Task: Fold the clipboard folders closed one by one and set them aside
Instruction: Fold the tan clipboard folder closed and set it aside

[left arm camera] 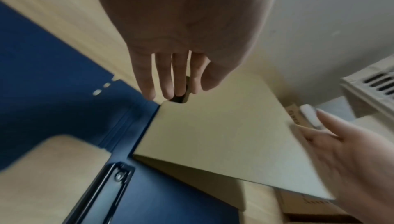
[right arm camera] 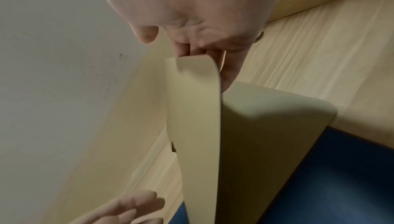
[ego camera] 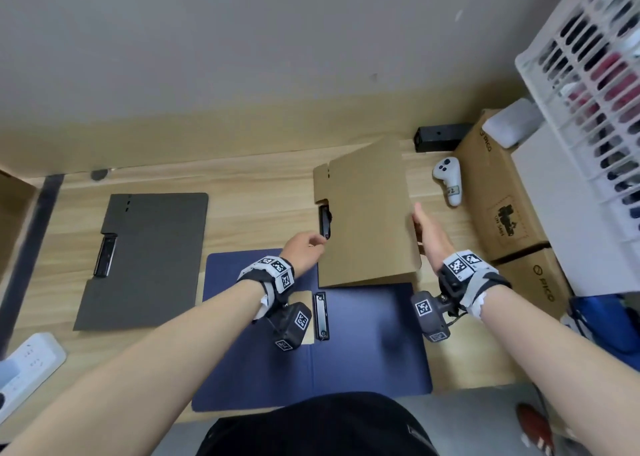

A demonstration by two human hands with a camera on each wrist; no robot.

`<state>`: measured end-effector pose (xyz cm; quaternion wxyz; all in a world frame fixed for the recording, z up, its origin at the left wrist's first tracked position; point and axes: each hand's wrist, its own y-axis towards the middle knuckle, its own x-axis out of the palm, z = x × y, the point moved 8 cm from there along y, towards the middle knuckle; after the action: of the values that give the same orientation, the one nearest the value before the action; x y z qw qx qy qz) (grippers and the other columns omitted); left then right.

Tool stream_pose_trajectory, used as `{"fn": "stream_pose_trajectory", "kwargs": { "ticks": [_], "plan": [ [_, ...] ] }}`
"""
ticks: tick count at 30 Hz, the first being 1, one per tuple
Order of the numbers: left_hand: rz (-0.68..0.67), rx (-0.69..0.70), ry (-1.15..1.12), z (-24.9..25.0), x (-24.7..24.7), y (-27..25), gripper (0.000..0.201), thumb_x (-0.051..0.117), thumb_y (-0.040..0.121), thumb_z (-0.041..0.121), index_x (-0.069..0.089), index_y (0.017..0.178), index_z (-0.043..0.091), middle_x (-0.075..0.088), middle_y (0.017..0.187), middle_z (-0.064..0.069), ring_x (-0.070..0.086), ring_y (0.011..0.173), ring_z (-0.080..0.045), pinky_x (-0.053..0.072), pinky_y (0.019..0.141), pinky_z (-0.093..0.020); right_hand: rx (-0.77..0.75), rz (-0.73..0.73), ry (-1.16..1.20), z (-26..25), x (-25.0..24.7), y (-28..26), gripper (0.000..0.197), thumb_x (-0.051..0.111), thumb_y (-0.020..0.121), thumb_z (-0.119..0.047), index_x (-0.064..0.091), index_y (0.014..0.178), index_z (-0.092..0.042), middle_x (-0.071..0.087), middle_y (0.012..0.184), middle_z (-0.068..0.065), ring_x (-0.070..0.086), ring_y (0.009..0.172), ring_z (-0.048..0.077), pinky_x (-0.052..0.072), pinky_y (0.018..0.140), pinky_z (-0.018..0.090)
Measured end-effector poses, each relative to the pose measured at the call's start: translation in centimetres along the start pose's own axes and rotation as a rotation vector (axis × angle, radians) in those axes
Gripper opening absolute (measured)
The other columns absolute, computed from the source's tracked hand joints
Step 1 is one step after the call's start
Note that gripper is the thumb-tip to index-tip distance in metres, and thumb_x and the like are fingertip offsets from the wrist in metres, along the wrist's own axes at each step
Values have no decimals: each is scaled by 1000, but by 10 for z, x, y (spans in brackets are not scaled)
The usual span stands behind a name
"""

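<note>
A tan clipboard folder (ego camera: 367,220) lies at the back middle of the desk with its cover (right arm camera: 198,109) raised partway over the base. My right hand (ego camera: 420,223) pinches the cover's right edge between thumb and fingers (right arm camera: 181,49). My left hand (ego camera: 306,249) hangs at the folder's left edge, its straight fingers (left arm camera: 166,84) at the notch by the black clip (ego camera: 325,225). A blue folder (ego camera: 363,351) lies open in front, clip (ego camera: 321,315) showing. A grey folder (ego camera: 149,261) lies closed on the left.
A white controller (ego camera: 448,178) and stacked cardboard boxes (ego camera: 498,196) sit close to the right of the tan folder. A black box (ego camera: 438,137) stands at the back wall. A white crate (ego camera: 588,75) rises at far right. A power strip (ego camera: 27,362) lies front left.
</note>
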<state>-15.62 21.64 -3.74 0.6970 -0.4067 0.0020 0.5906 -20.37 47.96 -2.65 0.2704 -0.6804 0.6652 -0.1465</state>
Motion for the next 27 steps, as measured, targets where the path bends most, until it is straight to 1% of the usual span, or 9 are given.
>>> {"fn": "stream_pose_trajectory", "kwargs": {
  "ticks": [3,6,9,11,13,16,18,24,27],
  "plan": [
    [-22,-135,-21,-27,14,4,29,54,92,11,63,120,10,64,124,-6,58,118,-25,44,102,-32,-54,11,-190,22,-10,13,53,58,92,-40,53,134,-8,58,130,-2,55,119,17,38,109,35],
    [-30,-232,-35,-45,25,5,38,54,94,10,53,132,4,58,129,-10,54,122,-25,39,98,-27,-60,51,-326,57,-18,31,52,68,69,-40,64,115,-15,72,110,3,67,101,23,51,98,46],
    [-12,-282,-75,-56,31,10,46,57,91,10,50,136,4,58,133,-11,54,125,-25,38,105,-31,-1,138,-445,76,-19,38,49,69,73,-33,60,118,-17,67,103,-3,65,100,23,51,95,39],
    [-6,-290,-95,-56,33,16,40,55,91,10,54,131,5,60,127,-8,54,121,-22,36,105,-30,-2,192,-569,79,-18,39,50,69,74,-33,58,118,-14,63,107,5,61,102,28,50,92,39],
    [-14,-311,-122,-53,37,20,21,54,89,12,62,109,10,59,109,-6,53,110,-21,39,101,-33,-11,219,-651,79,-15,42,57,68,71,-41,56,119,-13,58,113,13,56,107,33,48,95,41],
    [-19,-349,-184,-49,42,28,4,56,81,12,58,84,12,58,88,-10,60,90,-31,46,82,-35,1,246,-664,85,-12,46,70,73,76,-40,46,133,-9,45,128,16,43,124,35,36,107,40],
    [10,-387,-237,-49,39,33,5,55,84,10,54,79,10,50,78,-11,49,73,-25,39,70,-32,12,270,-652,86,-13,46,74,75,76,-40,43,136,-9,43,131,16,39,127,34,34,108,40],
    [4,-472,-541,-43,38,30,5,62,88,5,62,92,7,67,90,-11,63,74,-19,56,71,-30,138,303,-534,93,-23,62,74,87,53,-48,60,113,-14,66,110,8,61,108,30,49,97,42],
    [-1,-413,-541,-41,35,26,18,60,88,-4,60,91,14,70,103,-13,67,89,-25,59,83,-41,190,286,-523,91,-23,63,71,90,55,-42,63,113,-12,68,109,7,60,110,28,48,99,40]
  ]
}}
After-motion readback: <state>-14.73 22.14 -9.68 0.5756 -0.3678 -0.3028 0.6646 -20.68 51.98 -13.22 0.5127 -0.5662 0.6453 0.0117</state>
